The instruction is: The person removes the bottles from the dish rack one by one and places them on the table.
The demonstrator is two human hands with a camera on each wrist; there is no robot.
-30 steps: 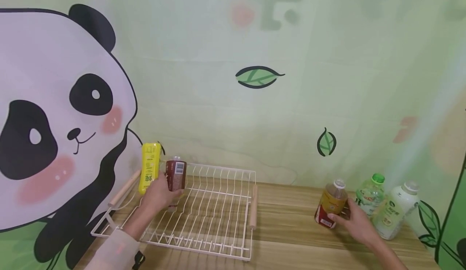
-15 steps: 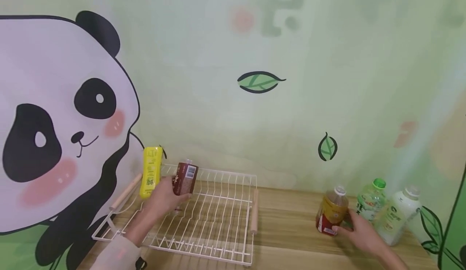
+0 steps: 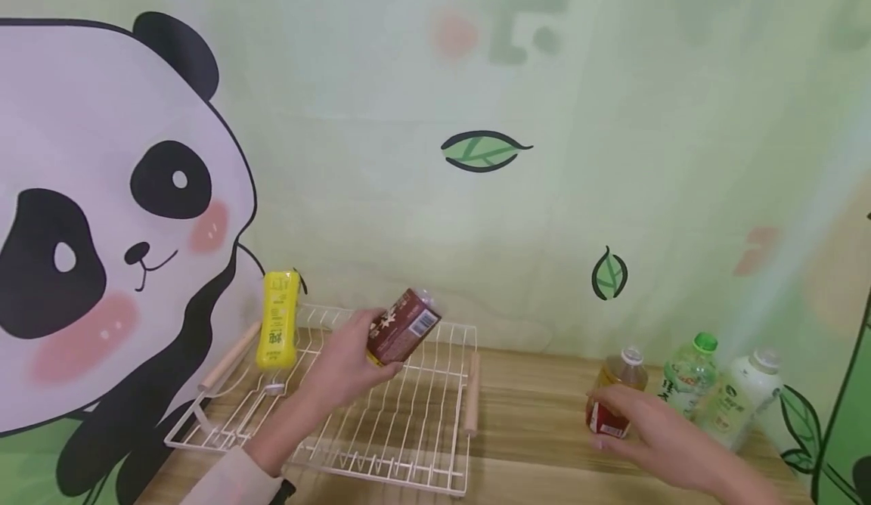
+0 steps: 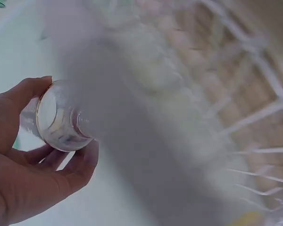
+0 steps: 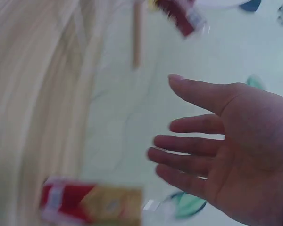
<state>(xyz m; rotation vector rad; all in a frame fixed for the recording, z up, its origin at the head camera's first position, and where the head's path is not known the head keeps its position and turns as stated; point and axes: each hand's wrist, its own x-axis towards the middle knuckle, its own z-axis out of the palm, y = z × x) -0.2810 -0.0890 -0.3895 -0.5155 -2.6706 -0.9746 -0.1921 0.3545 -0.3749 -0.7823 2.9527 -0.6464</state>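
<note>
Maroon bottle [image 3: 403, 327], one, in left hand [image 3: 347, 361]; four other bottles [image 3: 689, 378], one rack [image 3: 472, 395].

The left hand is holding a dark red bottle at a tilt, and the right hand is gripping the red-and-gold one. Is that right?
Not quite: in the right wrist view, the right hand is apart from the red-and-gold bottle, gripping nothing. The left hand is holding the dark red bottle at a tilt.

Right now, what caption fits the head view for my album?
Left hand holds a tilted maroon bottle over a wire rack, panda backdrop behind.
</note>
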